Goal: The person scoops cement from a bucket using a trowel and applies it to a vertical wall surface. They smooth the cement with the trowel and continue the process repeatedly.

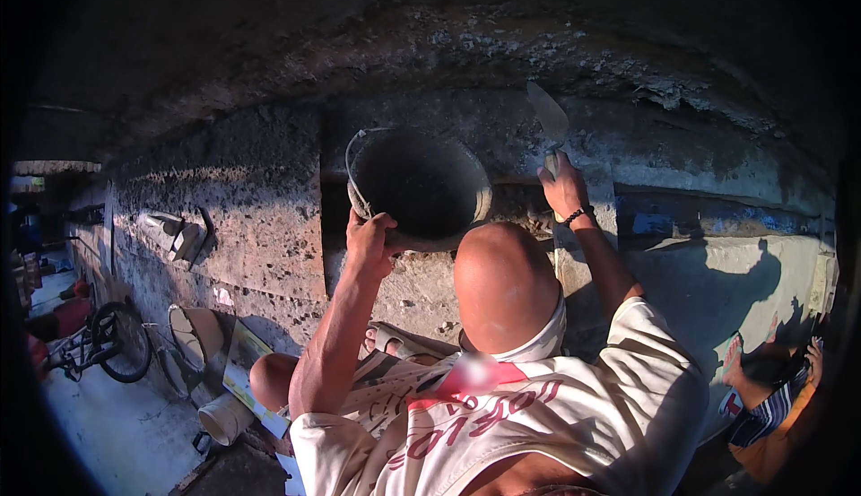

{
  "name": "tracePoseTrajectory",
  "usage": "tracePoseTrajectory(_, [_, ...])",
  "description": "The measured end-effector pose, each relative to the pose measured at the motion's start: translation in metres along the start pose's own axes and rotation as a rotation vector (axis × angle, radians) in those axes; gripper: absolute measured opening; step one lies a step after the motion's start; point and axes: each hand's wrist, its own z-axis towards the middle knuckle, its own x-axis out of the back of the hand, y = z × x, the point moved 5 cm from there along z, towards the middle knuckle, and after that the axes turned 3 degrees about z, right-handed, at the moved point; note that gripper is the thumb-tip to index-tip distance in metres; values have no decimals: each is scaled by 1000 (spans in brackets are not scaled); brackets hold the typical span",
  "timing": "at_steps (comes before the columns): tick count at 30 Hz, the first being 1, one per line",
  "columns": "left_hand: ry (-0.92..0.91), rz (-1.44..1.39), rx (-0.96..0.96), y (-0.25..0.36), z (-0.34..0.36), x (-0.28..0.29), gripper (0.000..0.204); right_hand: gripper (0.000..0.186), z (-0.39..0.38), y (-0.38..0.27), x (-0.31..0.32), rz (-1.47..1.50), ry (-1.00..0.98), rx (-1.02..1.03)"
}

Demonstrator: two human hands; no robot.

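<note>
A dark round bucket [480,178] with a thin wire handle stands tilted in front of me, its mouth facing me and its inside in deep shadow. My left hand [368,243] grips the bucket's near left rim, thumb over the edge. To the right, my right hand [565,189] is closed round the handle of a pointed trowel [549,112]. The trowel's blade points away from me, close to the rough base of the wall [664,88]. Whether any material lies in the bucket is too dark to tell.
Left of the bucket lies a mortar-spotted board [269,236] with a grey block-like object [175,234] on it. Farther left are an overturned bucket [226,418] and a bicycle [121,342]. Another person [762,420] sits at the lower right, beside a pale concrete ledge [708,272].
</note>
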Motion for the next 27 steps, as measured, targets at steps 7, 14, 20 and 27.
tracePoseTrajectory(7, [51,145,-40,31,-33,50,54,49,44,48,-97,67,198,-442])
tracePoseTrajectory(14, [138,124,-77,33,-45,91,53,47,35,0,-162,-100,258,-276])
tracePoseTrajectory(20, [157,72,-40,26,-45,108,44,72,-4,-14,-180,144,149,-99])
tracePoseTrajectory(27, [117,47,-34,28,-51,111,39,51,16,116,-216,639,317,-688])
